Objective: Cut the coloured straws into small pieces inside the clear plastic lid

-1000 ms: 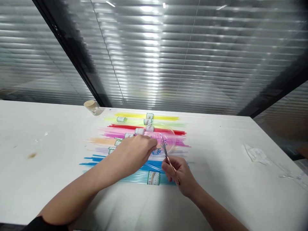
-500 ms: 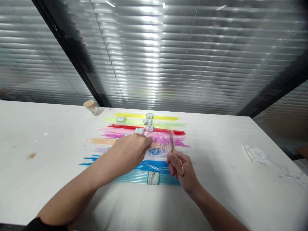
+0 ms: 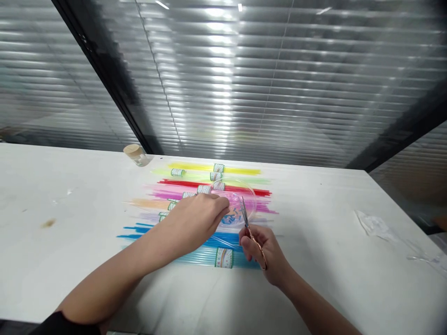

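Note:
My left hand point(image 3: 204, 214) is closed in a pinch over the left side of a clear round bowl point(image 3: 255, 204). What its fingertips hold is hidden or too small to make out. Small blue cut pieces point(image 3: 228, 218) lie in the bowl. My right hand point(image 3: 260, 249) grips copper-handled scissors point(image 3: 245, 218) by the loops, their blades slightly apart and pointing up over the bowl's right part, close to my left fingertips. Below both hands lie blue straws point(image 3: 223, 242) and light teal straws point(image 3: 199, 256) with a patterned paper band point(image 3: 224, 257).
Bundles of yellow straws point(image 3: 188, 166), red straws point(image 3: 174, 183) and orange straws point(image 3: 141, 203) lie in rows on the white table point(image 3: 314, 209). A lidded jar point(image 3: 138, 156) stands at the back left. Crumpled clear plastic point(image 3: 375, 225) lies at the right. Window blinds rise behind.
The scissors have tilted left, bringing their blades nearer my left fingertips. My left hand has shifted slightly right over the bowl, and the view has moved a little.

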Demonstrator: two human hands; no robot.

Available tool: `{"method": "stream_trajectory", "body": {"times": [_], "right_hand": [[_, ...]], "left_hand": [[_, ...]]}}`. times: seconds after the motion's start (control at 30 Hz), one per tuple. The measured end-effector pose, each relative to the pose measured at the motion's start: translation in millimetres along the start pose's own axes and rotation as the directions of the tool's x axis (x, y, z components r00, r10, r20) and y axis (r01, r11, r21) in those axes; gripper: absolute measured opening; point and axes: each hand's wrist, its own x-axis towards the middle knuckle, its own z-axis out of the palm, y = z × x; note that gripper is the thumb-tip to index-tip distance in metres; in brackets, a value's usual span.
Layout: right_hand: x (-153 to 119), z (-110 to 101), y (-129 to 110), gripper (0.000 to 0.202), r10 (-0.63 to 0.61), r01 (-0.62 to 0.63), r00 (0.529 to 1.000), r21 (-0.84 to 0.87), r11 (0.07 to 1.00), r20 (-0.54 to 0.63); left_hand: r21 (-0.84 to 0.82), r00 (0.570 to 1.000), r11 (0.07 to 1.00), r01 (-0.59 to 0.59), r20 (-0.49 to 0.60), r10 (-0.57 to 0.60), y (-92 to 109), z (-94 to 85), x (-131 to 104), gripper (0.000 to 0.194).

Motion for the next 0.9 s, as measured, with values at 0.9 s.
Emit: {"method": "stream_trajectory", "body": {"times": [0.9], "right_hand": [[4.0,0.9,2.0,0.051,0.044,-0.045,0.999,-0.025,0.999,-0.031]], "left_hand": [[0.010,0.999,1.000,0.006,0.035,-0.006,4.3,5.1,4.0,0.025]]}}
